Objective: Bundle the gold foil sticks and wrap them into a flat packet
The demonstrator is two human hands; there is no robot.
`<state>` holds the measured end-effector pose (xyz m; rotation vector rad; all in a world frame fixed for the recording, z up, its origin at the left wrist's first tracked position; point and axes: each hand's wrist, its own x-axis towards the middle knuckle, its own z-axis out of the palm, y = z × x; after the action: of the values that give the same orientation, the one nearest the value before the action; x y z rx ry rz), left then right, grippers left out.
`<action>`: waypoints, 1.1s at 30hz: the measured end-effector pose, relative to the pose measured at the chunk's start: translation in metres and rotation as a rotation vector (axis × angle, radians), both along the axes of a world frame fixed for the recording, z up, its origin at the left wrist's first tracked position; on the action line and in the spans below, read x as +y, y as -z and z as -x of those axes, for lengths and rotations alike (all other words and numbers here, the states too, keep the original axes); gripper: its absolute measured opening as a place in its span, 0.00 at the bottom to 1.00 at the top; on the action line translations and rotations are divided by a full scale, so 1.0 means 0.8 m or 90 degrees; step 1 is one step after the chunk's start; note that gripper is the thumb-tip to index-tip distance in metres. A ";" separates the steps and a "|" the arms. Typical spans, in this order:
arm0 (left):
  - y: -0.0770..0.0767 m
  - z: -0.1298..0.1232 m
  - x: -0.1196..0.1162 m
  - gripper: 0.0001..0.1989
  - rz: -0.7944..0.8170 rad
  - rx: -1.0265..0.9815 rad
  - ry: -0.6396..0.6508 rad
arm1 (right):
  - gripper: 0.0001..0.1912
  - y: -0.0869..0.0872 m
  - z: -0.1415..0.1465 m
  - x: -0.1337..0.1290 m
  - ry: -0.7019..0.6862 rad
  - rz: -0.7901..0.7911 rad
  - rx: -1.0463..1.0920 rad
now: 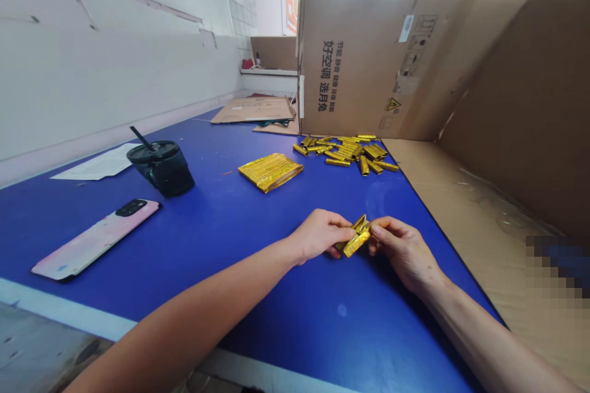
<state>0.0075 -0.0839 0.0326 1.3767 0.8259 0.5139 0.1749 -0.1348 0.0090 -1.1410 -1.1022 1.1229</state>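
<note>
right of centre and a little below the middle of the frame, the left hand [325,236] has its fingers closed on a folded gold foil piece [357,244], while the fingers of the right hand [405,250] pinch its right side, nearly together. above, right of centre, a pile of gold rolls [345,150] lies on the blue desk [221,227], before a cardboard box [369,61]. a flat gold bundle [271,172] lies near the frame's centre; a dark cup [168,171] stands at left, with a phone [99,239] lower left.

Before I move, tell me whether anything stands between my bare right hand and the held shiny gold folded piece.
Nothing visible does: the bare right hand touches the shiny gold folded piece, and the bare left hand holds its other side.
</note>
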 end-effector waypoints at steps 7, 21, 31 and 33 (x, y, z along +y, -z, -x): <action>0.003 0.000 0.002 0.10 0.012 -0.013 0.017 | 0.11 0.003 -0.002 0.001 -0.006 -0.006 -0.018; 0.010 -0.008 -0.003 0.06 -0.065 0.049 -0.011 | 0.10 0.000 0.001 0.000 -0.056 0.033 0.029; 0.017 0.000 -0.014 0.13 -0.418 0.188 0.022 | 0.12 0.003 0.002 0.001 -0.056 0.014 -0.006; 0.016 0.000 -0.016 0.12 -0.456 0.204 0.021 | 0.13 0.003 0.003 0.002 -0.060 0.021 -0.023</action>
<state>0.0074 -0.0969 0.0200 2.1691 0.9132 0.6013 0.1728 -0.1334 0.0068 -1.1491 -1.1800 1.2011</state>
